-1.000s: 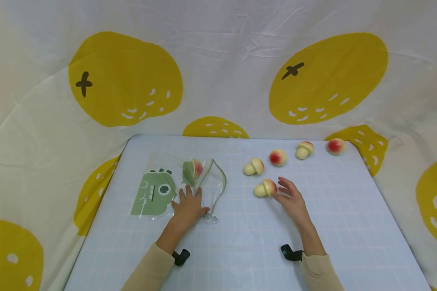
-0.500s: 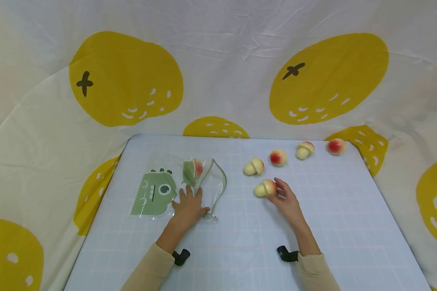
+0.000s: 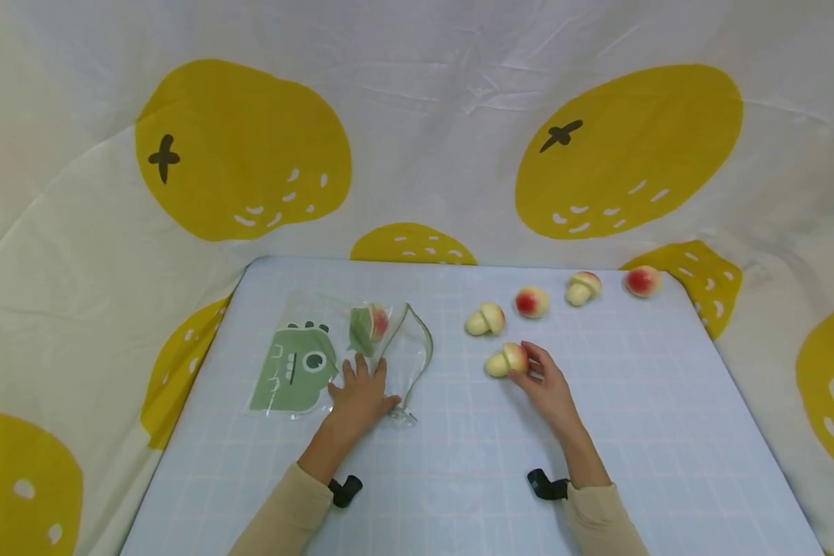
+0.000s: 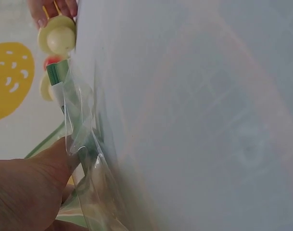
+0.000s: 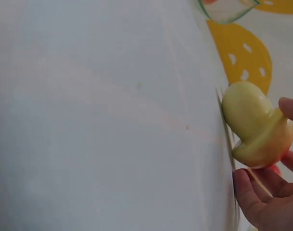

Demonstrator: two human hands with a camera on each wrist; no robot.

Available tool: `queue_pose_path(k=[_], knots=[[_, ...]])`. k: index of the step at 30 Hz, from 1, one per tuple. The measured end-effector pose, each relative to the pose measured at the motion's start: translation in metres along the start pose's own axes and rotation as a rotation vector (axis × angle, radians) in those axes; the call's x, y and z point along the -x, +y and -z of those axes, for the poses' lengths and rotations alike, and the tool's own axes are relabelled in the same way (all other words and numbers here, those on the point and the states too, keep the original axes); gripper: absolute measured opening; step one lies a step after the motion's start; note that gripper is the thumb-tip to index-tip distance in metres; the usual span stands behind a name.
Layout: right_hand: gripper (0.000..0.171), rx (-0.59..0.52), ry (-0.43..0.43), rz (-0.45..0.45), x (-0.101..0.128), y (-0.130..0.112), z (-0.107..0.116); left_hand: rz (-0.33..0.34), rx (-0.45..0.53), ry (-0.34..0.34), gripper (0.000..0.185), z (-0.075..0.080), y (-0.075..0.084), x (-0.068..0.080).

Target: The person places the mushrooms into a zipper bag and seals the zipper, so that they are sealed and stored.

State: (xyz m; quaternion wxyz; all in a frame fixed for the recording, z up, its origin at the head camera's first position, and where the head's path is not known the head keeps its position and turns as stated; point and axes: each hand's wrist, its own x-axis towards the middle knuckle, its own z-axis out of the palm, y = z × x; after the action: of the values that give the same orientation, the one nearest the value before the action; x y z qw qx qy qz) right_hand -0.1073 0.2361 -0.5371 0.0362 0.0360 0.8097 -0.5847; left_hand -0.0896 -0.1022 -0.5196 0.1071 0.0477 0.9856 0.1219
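One toy mushroom (image 3: 506,360) is being gripped at its cap by the right hand (image 3: 544,386), fingers curled round it; in the right wrist view it is pinched between thumb and fingertips, stem pointing away, resting on the mat (image 3: 459,479). The clear zip bag (image 3: 361,347) is pinned flat by the left hand (image 3: 360,394), fingers spread on the plastic near its gaping mouth; one red-capped piece (image 3: 374,322) is already seen inside, beside the green dinosaur print (image 3: 293,369).

Step judged: pickup of the next piece for bagging. Four more pieces left on the mat: mushroom (image 3: 485,319), round red one (image 3: 531,301), mushroom (image 3: 582,287), red one (image 3: 642,281) at the far corner.

Next move needs: lift, carry leftward to the bag mouth, stem-first entry likely easiest. Mouth opening should be kept propped by the left hand; the film looks floppy and may collapse.
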Motion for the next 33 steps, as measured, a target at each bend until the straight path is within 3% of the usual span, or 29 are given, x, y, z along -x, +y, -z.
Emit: queue_pose_path(k=[10, 18, 26, 33], knots=[[0.065, -0.008, 0.002, -0.005, -0.002, -0.002, -0.001, 0.010, 0.008, -0.007, 0.081, -0.002, -0.001, -0.001], [0.063, -0.018, -0.014, -0.006, 0.006, -0.029, -0.001, 0.001, 0.008, 0.006, 0.081, -0.001, 0.000, -0.001], [0.065, -0.006, 0.013, -0.019, -0.001, -0.004, -0.001, 0.006, 0.002, -0.006, 0.080, -0.001, 0.000, -0.001], [0.064, 0.004, 0.007, -0.040, -0.002, -0.001, -0.003, 0.012, 0.000, -0.012, 0.081, 0.000, 0.001, 0.000]])
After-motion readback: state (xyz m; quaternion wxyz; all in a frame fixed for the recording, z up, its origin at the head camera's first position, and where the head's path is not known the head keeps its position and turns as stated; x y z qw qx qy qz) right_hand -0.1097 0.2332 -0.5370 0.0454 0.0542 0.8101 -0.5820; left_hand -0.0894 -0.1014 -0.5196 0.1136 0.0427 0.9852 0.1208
